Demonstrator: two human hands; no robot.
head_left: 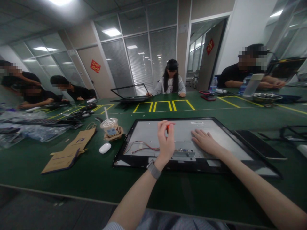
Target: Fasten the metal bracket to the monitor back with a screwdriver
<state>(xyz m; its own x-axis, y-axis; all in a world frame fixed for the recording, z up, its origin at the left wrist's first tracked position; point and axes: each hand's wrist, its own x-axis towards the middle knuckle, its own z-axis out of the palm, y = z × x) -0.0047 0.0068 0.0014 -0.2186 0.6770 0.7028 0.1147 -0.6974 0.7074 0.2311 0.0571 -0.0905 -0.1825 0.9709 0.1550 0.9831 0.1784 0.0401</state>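
Now my left hand pinches a screwdriver upright over the panel; my right hand, spread flat, likely steadies it.

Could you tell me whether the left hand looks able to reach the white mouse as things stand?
Probably yes: the mouse lies just left of the panel with bare table between, though the left hand is shut on a screwdriver.
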